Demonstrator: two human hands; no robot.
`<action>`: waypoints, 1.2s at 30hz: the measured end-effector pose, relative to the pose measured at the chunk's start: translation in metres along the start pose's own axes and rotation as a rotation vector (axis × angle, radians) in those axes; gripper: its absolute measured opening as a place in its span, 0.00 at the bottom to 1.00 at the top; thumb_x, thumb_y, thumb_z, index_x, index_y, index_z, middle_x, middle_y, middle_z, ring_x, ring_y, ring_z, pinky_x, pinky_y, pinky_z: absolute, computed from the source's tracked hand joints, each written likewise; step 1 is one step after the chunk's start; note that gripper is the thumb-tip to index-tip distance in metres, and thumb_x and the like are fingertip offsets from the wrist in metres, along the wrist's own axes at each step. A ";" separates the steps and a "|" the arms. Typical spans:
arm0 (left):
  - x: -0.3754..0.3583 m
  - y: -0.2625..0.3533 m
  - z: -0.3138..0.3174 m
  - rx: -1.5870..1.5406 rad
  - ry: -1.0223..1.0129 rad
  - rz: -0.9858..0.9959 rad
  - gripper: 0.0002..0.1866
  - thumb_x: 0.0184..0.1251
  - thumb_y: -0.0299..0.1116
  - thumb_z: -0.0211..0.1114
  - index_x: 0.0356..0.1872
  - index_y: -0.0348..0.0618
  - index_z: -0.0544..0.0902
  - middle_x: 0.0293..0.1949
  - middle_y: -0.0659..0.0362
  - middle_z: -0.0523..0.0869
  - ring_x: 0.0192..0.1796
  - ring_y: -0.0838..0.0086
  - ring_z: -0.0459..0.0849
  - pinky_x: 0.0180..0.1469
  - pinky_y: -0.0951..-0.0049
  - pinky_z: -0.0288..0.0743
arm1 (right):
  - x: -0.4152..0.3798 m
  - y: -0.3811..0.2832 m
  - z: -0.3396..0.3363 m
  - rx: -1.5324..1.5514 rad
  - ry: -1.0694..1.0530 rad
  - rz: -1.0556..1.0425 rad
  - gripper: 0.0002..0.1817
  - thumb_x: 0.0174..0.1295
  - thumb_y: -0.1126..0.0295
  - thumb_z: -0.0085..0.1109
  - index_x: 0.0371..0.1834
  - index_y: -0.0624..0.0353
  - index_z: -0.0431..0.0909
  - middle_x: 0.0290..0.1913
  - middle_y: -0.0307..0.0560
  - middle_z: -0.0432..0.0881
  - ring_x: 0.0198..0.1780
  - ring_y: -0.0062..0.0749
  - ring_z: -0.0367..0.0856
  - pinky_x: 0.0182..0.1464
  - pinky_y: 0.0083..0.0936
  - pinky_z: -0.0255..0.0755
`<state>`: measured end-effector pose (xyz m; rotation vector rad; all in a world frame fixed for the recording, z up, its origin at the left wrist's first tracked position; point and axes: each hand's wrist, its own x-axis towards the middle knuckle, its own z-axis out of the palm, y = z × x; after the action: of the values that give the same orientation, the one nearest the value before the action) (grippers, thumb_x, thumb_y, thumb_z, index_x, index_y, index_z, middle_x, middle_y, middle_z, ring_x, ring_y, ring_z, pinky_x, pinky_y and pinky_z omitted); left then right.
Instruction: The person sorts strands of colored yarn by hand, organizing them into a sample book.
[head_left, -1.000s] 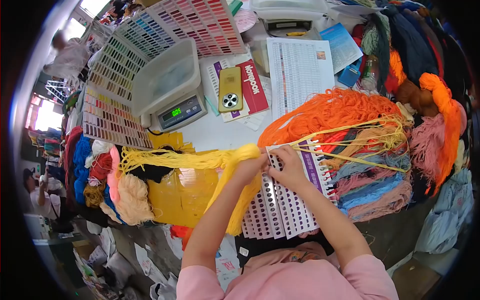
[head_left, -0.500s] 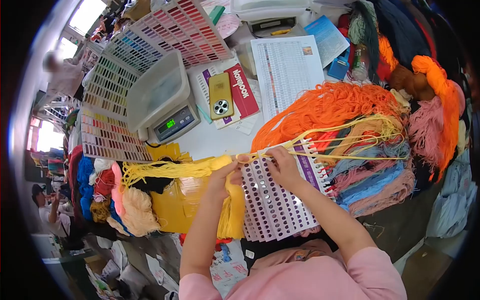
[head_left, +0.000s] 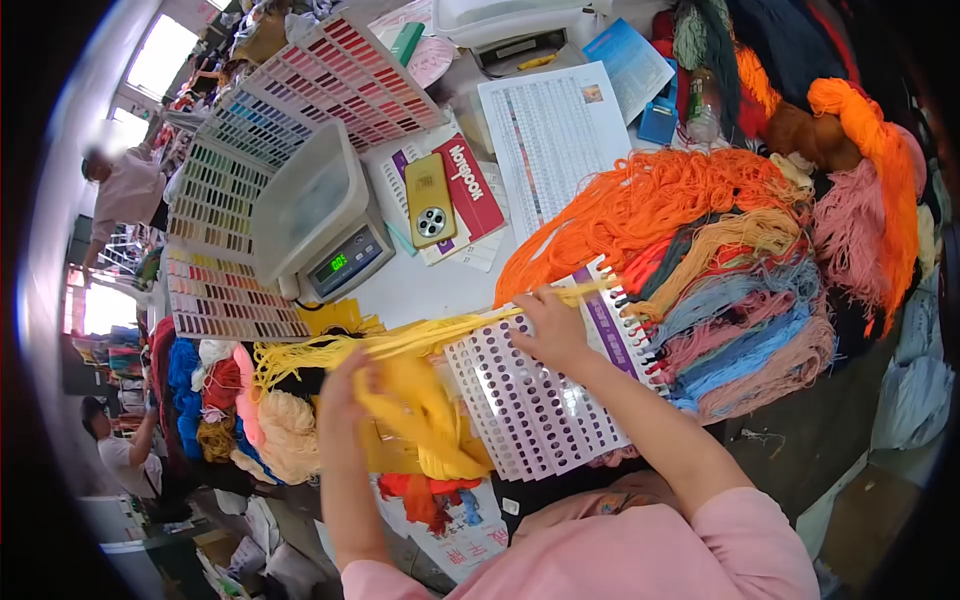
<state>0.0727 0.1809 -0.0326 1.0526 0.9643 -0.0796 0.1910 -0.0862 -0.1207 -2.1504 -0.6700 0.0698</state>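
Observation:
Yellow thread (head_left: 440, 335) stretches across the top of a white card with rows of punched holes (head_left: 535, 400). My right hand (head_left: 553, 330) is closed on these strands over the card's upper part, fingertips pinched together. On the left, my left hand (head_left: 345, 390) is smeared by motion beside a thick yellow skein (head_left: 420, 405), which is blurred too. Whether its fingers grip the skein cannot be made out. More loose yellow strands (head_left: 285, 362) trail off behind the left hand.
A digital scale (head_left: 345, 262), a gold phone (head_left: 430, 200) on a notebook (head_left: 475, 190) and a printed chart (head_left: 555, 140) lie beyond my hands. Thread shade cards (head_left: 230, 190) stand at left. Orange yarn (head_left: 650, 200) and other skeins are piled right. Two people (head_left: 125, 190) are at far left.
My left hand has swung left and down, away from the card, and the yellow skein has shifted with it. The yellow strands that reached right over the colored skeins have been drawn left.

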 end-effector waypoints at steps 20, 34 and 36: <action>-0.115 -0.082 0.090 -0.296 -0.390 0.116 0.24 0.64 0.44 0.38 0.53 0.34 0.63 0.51 0.52 0.69 0.48 0.69 0.71 0.46 0.69 0.67 | -0.064 -0.089 -0.044 0.806 -0.261 0.247 0.05 0.48 0.72 0.55 0.26 0.64 0.74 0.24 0.39 0.72 0.25 0.21 0.69 0.27 0.15 0.63; -0.139 -0.103 0.100 -0.294 -0.467 0.158 0.19 0.61 0.34 0.46 0.50 0.31 0.66 0.48 0.53 0.71 0.48 0.72 0.71 0.45 0.72 0.69 | -0.093 -0.122 -0.069 1.341 -0.390 0.526 0.07 0.51 0.77 0.51 0.31 0.68 0.76 0.18 0.38 0.73 0.18 0.15 0.67 0.20 0.10 0.61; -0.143 -0.102 0.102 -0.264 -0.487 0.157 0.22 0.63 0.38 0.42 0.52 0.31 0.63 0.49 0.52 0.70 0.49 0.70 0.71 0.48 0.70 0.66 | -0.092 -0.127 -0.073 1.315 -0.364 0.552 0.08 0.52 0.77 0.51 0.33 0.67 0.76 0.18 0.37 0.72 0.17 0.14 0.66 0.19 0.10 0.59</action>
<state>0.0018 -0.0037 0.0114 0.8079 0.4347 -0.0718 0.0769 -0.1217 0.0044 -0.9579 -0.0790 0.9348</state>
